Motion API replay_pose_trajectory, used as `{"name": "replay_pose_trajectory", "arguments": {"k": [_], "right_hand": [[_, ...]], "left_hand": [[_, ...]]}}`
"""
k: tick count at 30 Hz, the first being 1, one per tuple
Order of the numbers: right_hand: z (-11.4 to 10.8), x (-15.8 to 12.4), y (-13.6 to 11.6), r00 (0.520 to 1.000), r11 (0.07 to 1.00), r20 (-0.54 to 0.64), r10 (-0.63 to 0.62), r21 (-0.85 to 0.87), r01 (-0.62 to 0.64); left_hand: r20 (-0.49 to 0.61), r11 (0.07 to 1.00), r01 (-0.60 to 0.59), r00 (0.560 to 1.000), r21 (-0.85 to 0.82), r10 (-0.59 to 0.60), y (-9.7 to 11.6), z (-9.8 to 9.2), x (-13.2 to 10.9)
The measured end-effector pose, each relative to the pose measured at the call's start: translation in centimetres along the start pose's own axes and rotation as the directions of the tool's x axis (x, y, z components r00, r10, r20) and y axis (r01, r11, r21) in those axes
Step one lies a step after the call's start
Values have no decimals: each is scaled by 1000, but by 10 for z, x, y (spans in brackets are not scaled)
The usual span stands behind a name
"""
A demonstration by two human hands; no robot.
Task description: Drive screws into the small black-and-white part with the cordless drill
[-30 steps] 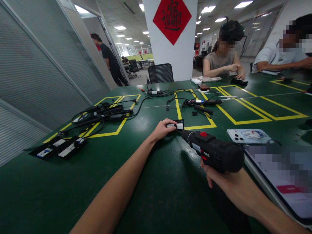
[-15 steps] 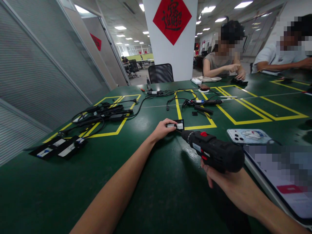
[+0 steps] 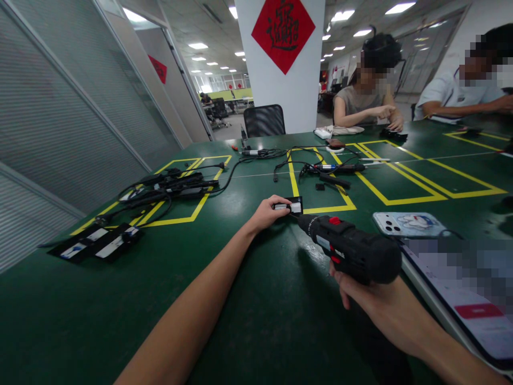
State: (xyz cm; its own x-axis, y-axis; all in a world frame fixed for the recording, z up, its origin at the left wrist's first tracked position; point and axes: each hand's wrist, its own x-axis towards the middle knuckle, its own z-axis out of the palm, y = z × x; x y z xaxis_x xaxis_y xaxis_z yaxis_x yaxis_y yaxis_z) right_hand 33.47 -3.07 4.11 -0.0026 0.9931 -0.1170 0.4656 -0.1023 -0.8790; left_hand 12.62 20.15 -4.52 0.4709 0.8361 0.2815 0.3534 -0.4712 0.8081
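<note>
My left hand reaches forward over the green table and pinches a small black box with a white label, holding it down near a yellow tape line. My right hand grips a black cordless electric screwdriver with a red switch. The tool's tip points at the near edge of the small box and seems to touch it.
A phone in a cartoon case and a tablet lie to the right. Black cables and adapters and flat labelled packs lie to the left. More tools and cables lie ahead. Two people sit at the far right side.
A person who walked in the corridor at the back left has gone from view. My hands and the screwdriver have hardly moved.
</note>
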Motion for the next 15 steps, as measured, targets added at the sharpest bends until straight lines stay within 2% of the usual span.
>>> {"name": "replay_pose_trajectory", "arguments": {"k": [8, 15], "right_hand": [[0, 1, 0, 1000, 1000, 7, 24, -11, -24], [1, 1, 4, 1000, 1000, -5, -12, -14, 12]], "left_hand": [[2, 1000, 16, 1000, 5, -16, 3, 0, 0], [-1, 1000, 19, 1000, -3, -19, 2, 0, 0]]}}
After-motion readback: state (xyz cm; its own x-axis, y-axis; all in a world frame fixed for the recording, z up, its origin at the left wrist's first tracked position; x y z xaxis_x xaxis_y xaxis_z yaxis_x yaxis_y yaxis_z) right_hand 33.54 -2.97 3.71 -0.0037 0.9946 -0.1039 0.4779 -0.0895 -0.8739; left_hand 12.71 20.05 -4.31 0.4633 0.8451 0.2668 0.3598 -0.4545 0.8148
